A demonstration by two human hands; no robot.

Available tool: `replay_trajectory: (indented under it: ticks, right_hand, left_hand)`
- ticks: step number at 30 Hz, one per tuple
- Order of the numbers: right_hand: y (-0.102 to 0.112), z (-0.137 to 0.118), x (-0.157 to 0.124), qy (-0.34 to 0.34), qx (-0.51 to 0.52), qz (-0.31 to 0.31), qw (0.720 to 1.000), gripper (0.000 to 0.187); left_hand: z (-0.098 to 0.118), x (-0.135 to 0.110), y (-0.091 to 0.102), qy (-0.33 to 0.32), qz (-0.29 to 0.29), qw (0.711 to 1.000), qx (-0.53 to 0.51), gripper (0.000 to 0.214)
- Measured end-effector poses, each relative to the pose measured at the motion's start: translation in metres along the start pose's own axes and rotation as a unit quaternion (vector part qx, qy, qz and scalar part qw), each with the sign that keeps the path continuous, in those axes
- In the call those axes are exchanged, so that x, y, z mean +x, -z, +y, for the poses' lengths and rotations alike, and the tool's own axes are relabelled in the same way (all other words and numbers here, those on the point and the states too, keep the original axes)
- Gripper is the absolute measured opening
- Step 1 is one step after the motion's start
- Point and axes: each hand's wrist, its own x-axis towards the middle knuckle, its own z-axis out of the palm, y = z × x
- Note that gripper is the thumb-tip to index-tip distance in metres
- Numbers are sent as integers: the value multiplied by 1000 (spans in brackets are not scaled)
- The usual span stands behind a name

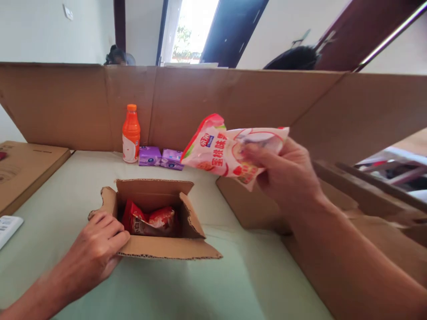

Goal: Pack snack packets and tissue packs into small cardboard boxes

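My right hand [287, 175] grips a pink and white snack bag [227, 151] with red print, held in the air above and to the right of a small open cardboard box [156, 246]. Inside the box lies a red snack packet [150, 220]. My left hand [95, 253] rests on the box's near left corner, fingers curled over the flap and pressing it down.
An orange drink bottle [131, 133] stands at the back beside two purple packets [161, 158]. A tall cardboard wall [233, 98] rings the pale green table [150, 289]. Flat cardboard [23, 169] lies at the left, a white object [8, 226] by the left edge. A person's head [116, 57] shows behind the wall.
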Motion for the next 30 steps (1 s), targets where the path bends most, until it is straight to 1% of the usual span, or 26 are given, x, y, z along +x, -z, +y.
replay_trajectory:
  ticks: [1, 2, 3, 4, 5, 6, 7, 8, 9, 10, 11, 12, 14, 15, 16, 17, 18, 19, 21, 22, 23, 25, 28, 30]
  right_hand:
    - [-7, -18, -9, -7, 19, -11, 1000, 20]
    - [-17, -30, -19, -10, 26, -27, 999, 22]
    - [-28, -36, -29, -10, 17, -54, 998, 22]
    - [-40, -37, -40, -12, -5, -98, 995, 22]
    - [-52, -35, -49, -15, -43, -163, 986, 21]
    - [-63, -30, -56, -17, -98, -247, 964, 19]
    - [-72, -25, -61, -16, -165, -339, 926, 15]
    - [-79, -21, -65, -11, -237, -425, 874, 10]
    - [-84, -19, -67, -4, -302, -490, 818, 7]
    - [-87, -20, -68, 4, -357, -529, 770, 9]
    - [-89, -23, -67, 12, -401, -542, 738, 11]
    - [-91, -27, -67, 22, -434, -535, 724, 12]
    - [-93, -39, -66, 46, -469, -507, 722, 15]
    - [-95, -45, -65, 57, -473, -496, 726, 21]
    - [-98, -49, -66, 65, -467, -498, 728, 29]
    - [-102, -51, -66, 64, -457, -512, 725, 34]
    - [-106, -52, -66, 56, -445, -537, 714, 33]
    - [-110, -50, -66, 48, -442, -567, 694, 30]
    - [-117, -42, -66, 40, -461, -615, 638, 27]
    - [-119, -36, -65, 41, -476, -628, 614, 28]
    - [-121, -31, -65, 43, -493, -630, 599, 29]
    - [-125, -21, -66, 47, -513, -627, 584, 28]
    - [-130, -13, -68, 49, -518, -631, 575, 26]
    - [-132, -13, -67, 52, -507, -640, 574, 24]
  left_hand:
    - [1, 0, 0, 2, 1, 1000, 3, 28]
    - [3, 0, 0, 2, 4, 1000, 6, 29]
    - [4, 0, 1, 2, 9, 1000, 10, 29]
    - [5, -1, 1, 1, 15, 1000, 16, 28]
    - [7, -2, 1, 1, 22, 1000, 22, 27]
    - [8, -2, 1, 0, 27, 999, 27, 25]
    - [9, -3, 2, -1, 30, 999, 32, 23]
    - [10, -4, 3, -3, 29, 999, 38, 21]
    - [10, -5, 4, -7, 27, 999, 43, 21]
    - [10, -6, 6, -13, 22, 998, 49, 21]
    - [10, -6, 7, -19, 17, 998, 56, 22]
    - [10, -7, 8, -24, 13, 998, 63, 24]
    - [9, -7, 9, -30, 12, 997, 72, 27]
    - [8, -7, 9, -30, 14, 997, 72, 29]
    - [8, -7, 8, -29, 18, 997, 72, 31]
    - [7, -7, 7, -28, 22, 997, 71, 32]
    - [6, -7, 6, -27, 25, 997, 69, 32]
    - [6, -7, 5, -25, 26, 997, 65, 30]
    - [5, -7, 3, -19, 24, 998, 58, 25]
    - [5, -7, 2, -16, 21, 998, 56, 23]
    - [5, -7, 2, -14, 19, 998, 55, 22]
    - [4, -7, 3, -13, 15, 998, 55, 20]
    - [3, -6, 4, -11, 15, 999, 48, 19]
    - [2, -5, 4, -9, 20, 999, 42, 18]
